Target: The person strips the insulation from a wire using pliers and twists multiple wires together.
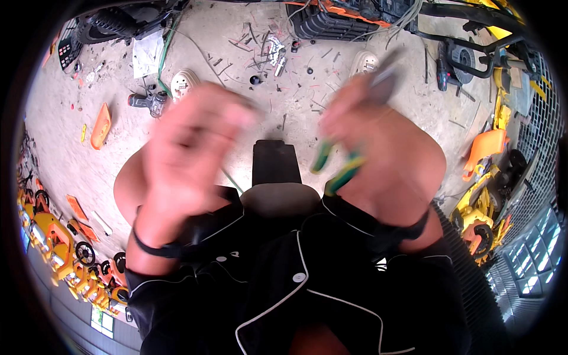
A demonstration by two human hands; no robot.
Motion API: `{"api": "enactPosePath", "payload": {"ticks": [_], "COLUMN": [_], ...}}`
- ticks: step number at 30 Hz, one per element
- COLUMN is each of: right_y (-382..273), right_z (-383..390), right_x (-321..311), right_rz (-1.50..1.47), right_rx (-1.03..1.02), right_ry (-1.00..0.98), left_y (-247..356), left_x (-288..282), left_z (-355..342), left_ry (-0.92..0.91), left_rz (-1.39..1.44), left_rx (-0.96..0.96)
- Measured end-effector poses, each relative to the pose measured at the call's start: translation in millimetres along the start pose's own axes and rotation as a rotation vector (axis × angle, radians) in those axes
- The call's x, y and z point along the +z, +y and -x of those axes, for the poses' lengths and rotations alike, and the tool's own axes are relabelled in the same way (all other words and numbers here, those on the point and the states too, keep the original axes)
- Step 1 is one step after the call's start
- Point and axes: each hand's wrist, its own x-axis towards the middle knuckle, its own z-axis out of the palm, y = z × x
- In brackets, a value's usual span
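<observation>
My right hand (387,139) is wrapped round a pair of pliers, its handles (345,174) green and yellow and its grey jaws (384,83) pointing away from me. Motion blurs the jaws, so their exact type is unclear. To the left, my left hand (192,142) is raised above my left thigh and strongly smeared. Its fingers seem curled, but whether anything is between them does not show. The two hands are apart, in front of a black seat-like part (276,163) between my legs.
Cable scraps (248,44) litter the concrete floor ahead. A power tool (148,103) lies near my left shoe, with an orange shell (101,127) farther left. At right stand an angle grinder (458,62), an orange part (486,151) and yellow parts. A black crate (331,26) sits at the top.
</observation>
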Motion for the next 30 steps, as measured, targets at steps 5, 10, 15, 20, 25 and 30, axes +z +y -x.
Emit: {"api": "enactPosePath", "payload": {"ticks": [5,10,15,20,25,30], "right_y": [-20,3,12,10,6,12], "right_z": [-37,-28,-24,-25,-25,-27], "right_x": [-62,14,36,42,50,49], "right_rz": [-0.342,-0.111,0.065,-0.024,-0.006,0.013], "right_rx": [0.056,0.527,0.540,0.529,0.450,0.474], "right_ry": [0.354,-0.210,-0.316,-0.266,-0.273,-0.294], "left_y": [-32,-21,-17,-10,-15,-6], "left_x": [-31,3,9,16,20,22], "left_z": [-1,-10,-14,-16,-16,-16], "left_ry": [0.272,-0.054,-0.115,-0.100,-0.097,-0.123], "left_rz": [0.056,0.217,0.175,0.129,0.046,-0.001], "left_rx": [-0.049,-0.160,-0.107,-0.105,-0.072,-0.132]}}
